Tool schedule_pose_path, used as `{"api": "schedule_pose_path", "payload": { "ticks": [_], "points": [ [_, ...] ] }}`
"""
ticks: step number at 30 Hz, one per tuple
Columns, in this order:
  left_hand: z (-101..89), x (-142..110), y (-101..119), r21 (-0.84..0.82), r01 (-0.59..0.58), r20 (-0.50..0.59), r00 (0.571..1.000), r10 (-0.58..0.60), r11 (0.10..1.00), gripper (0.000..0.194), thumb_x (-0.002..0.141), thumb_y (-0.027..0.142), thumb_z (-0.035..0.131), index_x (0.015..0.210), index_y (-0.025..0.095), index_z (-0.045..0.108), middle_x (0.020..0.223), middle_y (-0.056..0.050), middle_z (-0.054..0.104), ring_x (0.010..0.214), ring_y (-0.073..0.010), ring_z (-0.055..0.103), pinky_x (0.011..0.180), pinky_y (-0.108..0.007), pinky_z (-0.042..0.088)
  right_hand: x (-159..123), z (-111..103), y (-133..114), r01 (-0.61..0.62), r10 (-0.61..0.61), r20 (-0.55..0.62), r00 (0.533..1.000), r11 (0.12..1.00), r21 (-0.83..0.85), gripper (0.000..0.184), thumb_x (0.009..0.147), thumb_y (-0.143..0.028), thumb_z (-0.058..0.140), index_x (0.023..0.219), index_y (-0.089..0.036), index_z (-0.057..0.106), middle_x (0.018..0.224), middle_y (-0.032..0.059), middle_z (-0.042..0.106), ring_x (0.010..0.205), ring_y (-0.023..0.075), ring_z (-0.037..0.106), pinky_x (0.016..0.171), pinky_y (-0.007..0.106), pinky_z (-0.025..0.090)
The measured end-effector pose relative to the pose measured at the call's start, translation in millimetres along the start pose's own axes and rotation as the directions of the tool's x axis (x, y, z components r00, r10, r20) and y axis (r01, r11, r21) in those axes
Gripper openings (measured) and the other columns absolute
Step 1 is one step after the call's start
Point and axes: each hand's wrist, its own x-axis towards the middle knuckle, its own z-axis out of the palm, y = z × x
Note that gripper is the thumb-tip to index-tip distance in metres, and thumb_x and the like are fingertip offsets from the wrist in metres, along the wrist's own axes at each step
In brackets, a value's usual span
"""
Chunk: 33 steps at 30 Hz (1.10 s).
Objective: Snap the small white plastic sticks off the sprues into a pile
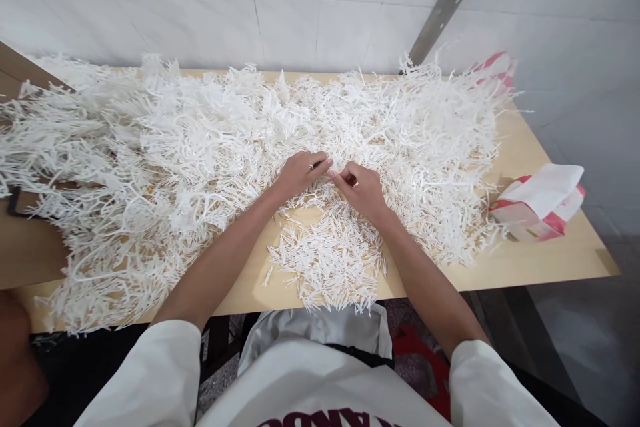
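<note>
A broad heap of white branching plastic pieces [210, 120] covers much of the wooden table [530, 267]. Over its middle, my left hand [303, 173] and my right hand [363, 190] meet with fingertips pinched together. A small white piece [334, 163] shows between them; its exact shape is too small to make out. Both hands appear closed on it. Below them, nearer the table's front edge, lies a smaller pile of short loose white sticks [330, 257].
A pink-and-white tissue pack [540, 203] stands at the right, and another pink-and-white packet [495, 70] sits at the back right. Cardboard [33, 247] lies at the left. A metal post [445, 10] rises by the tiled wall [215, 13]. Part of another person's arm [20, 347] shows lower left.
</note>
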Motion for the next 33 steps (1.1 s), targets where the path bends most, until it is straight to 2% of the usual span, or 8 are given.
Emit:
{"api": "schedule_pose_path", "payload": {
  "ticks": [5, 10, 14, 17, 19, 22, 28, 33],
  "points": [
    [0.7, 1, -1, 0.005, -0.049, 0.000, 0.999, 0.049, 0.999, 0.045, 0.095, 0.049, 0.033, 0.067, 0.019, 0.051, 0.059, 0.001, 0.049, 0.058, -0.0118, 0.043, 0.060, -0.029, 0.032, -2, -4, 2, 0.129, -0.126, 0.032, 0.991, 0.988, -0.081, 0.041, 0.091, -0.053, 0.046, 0.065, -0.022, 0.042, 0.060, -0.0030, 0.046, 0.057, 0.0104, 0.041, 0.058, 0.028, 0.034],
    [-1.9, -1, -2, -0.075, -0.021, 0.020, 1.000, 0.022, 0.997, 0.037, 0.094, 0.045, 0.039, 0.076, 0.019, 0.059, 0.065, 0.001, 0.056, 0.062, -0.0116, 0.048, 0.062, -0.028, 0.037, -3, -2, -1, 0.058, -0.058, -0.011, 0.998, 0.998, -0.039, 0.036, 0.091, -0.049, 0.048, 0.067, -0.022, 0.045, 0.061, -0.0029, 0.050, 0.058, 0.0105, 0.044, 0.060, 0.027, 0.036],
    [-4.3, -3, -2, -0.214, -0.040, -0.108, 0.994, 0.017, 0.976, 0.041, 0.093, 0.046, 0.043, 0.127, 0.025, 0.051, 0.114, -0.005, 0.064, 0.092, -0.0151, 0.060, 0.081, -0.030, 0.047, -1, 1, 0, -0.007, 0.001, -0.082, 0.997, 0.997, -0.079, 0.026, 0.092, -0.043, 0.048, 0.078, -0.022, 0.052, 0.073, -0.0011, 0.056, 0.066, 0.0115, 0.049, 0.065, 0.028, 0.039],
    [-3.9, -3, -1, -0.179, -0.166, -0.133, 0.981, 0.143, 0.970, 0.045, 0.090, 0.049, 0.049, 0.131, 0.029, 0.051, 0.143, -0.007, 0.046, 0.126, -0.0205, 0.049, 0.102, -0.037, 0.042, 2, 2, 9, -0.001, -0.013, -0.096, 0.995, 0.989, -0.147, 0.022, 0.092, -0.041, 0.050, 0.083, -0.022, 0.056, 0.078, 0.0008, 0.057, 0.069, 0.0128, 0.051, 0.065, 0.029, 0.039],
    [-2.2, -2, -1, -0.150, -0.212, -0.108, 0.974, 0.197, 0.966, 0.036, 0.089, 0.049, 0.052, 0.114, 0.027, 0.065, 0.139, -0.007, 0.050, 0.124, -0.0203, 0.050, 0.104, -0.038, 0.041, 4, 3, 16, 0.027, -0.044, -0.093, 0.995, 0.984, -0.176, 0.022, 0.090, -0.041, 0.052, 0.084, -0.022, 0.060, 0.080, 0.0018, 0.059, 0.070, 0.0137, 0.053, 0.065, 0.029, 0.041],
    [0.4, -1, -3, -0.144, -0.182, -0.082, 0.982, 0.172, 0.973, 0.032, 0.090, 0.047, 0.052, 0.097, 0.023, 0.071, 0.111, -0.006, 0.068, 0.106, -0.0173, 0.061, 0.098, -0.036, 0.045, 5, 2, 22, 0.093, -0.111, -0.091, 0.990, 0.978, -0.186, 0.021, 0.091, -0.040, 0.053, 0.087, -0.023, 0.065, 0.083, 0.0029, 0.063, 0.075, 0.0153, 0.058, 0.069, 0.031, 0.045],
    [2.4, -1, -7, -0.189, -0.103, -0.094, 0.992, 0.087, 0.977, 0.031, 0.090, 0.046, 0.052, 0.102, 0.024, 0.071, 0.102, -0.003, 0.073, 0.095, -0.0156, 0.066, 0.088, -0.031, 0.048, 3, 2, 19, 0.169, -0.179, -0.067, 0.982, 0.975, -0.142, 0.027, 0.094, -0.041, 0.047, 0.097, -0.025, 0.068, 0.093, 0.0049, 0.071, 0.084, 0.0174, 0.065, 0.077, 0.034, 0.049],
    [7.5, -3, -7, 0.005, -0.117, -0.102, 0.988, 0.117, 0.993, 0.026, 0.087, 0.041, 0.056, 0.095, 0.022, 0.071, 0.095, -0.004, 0.074, 0.085, -0.0172, 0.063, 0.085, -0.033, 0.044, 3, 3, 18, 0.186, -0.213, -0.061, 0.975, 0.937, -0.297, 0.027, 0.093, -0.037, 0.046, 0.087, -0.022, 0.068, 0.077, 0.0047, 0.069, 0.069, 0.0164, 0.059, 0.069, 0.034, 0.047]
  ]
}}
